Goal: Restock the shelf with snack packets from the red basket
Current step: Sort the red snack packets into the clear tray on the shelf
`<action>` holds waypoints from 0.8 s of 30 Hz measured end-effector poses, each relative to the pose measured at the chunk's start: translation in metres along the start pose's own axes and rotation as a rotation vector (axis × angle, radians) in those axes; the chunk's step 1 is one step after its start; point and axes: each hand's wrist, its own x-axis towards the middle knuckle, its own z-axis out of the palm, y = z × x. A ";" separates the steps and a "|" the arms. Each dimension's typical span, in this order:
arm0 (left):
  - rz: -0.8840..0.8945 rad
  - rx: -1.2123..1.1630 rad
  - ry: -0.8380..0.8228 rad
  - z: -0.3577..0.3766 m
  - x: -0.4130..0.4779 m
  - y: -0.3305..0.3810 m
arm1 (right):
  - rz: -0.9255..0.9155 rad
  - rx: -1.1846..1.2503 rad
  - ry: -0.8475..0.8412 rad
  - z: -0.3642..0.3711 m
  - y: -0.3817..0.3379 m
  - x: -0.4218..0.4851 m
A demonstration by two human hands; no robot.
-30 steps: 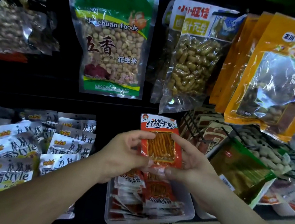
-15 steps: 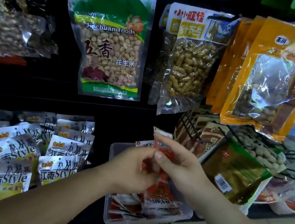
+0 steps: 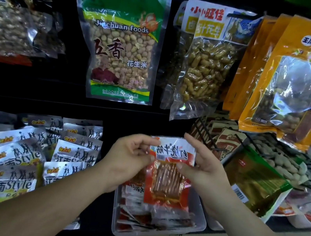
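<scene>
Red snack packet is pinched by left hand and right hand above the clear tray; slick film may be dropped.

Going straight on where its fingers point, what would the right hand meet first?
The right hand, pinching the red clear-windowed snack packet, points up and left. First in that line is probably the lower corner of the hanging clear bag of peanuts in shells; depth is unclear.

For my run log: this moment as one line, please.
left hand: pinches red snack packet | right hand: holds packet side | packet: above clear bin
</scene>
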 end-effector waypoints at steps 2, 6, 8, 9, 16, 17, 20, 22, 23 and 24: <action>0.025 0.003 0.068 -0.001 0.002 0.004 | 0.040 -0.041 -0.023 -0.001 0.003 0.000; -0.081 -0.045 -0.187 -0.003 -0.003 0.003 | 0.115 -0.015 0.100 0.000 0.006 0.003; -0.150 -0.033 -0.339 0.001 -0.008 0.001 | 0.127 0.049 0.153 -0.001 0.003 0.003; -0.147 -0.008 -0.329 0.002 -0.008 0.001 | 0.136 0.070 0.136 -0.003 0.002 0.004; -0.062 0.105 -0.172 0.004 -0.002 -0.006 | 0.166 -0.045 -0.108 -0.005 0.001 -0.002; 0.003 0.239 -0.145 0.004 -0.002 -0.008 | 0.143 -0.074 -0.095 -0.004 0.001 -0.002; 0.257 0.463 -0.070 0.011 0.001 -0.009 | 0.073 -0.131 -0.139 0.001 -0.001 -0.003; 0.246 0.420 -0.113 0.020 -0.002 -0.004 | 0.018 -0.116 -0.232 0.003 -0.003 -0.004; 0.213 0.418 -0.131 0.024 -0.003 -0.004 | 0.003 -0.105 -0.283 0.004 -0.003 -0.004; 0.171 0.416 -0.147 0.026 -0.003 -0.005 | 0.006 -0.100 -0.325 0.003 -0.002 -0.003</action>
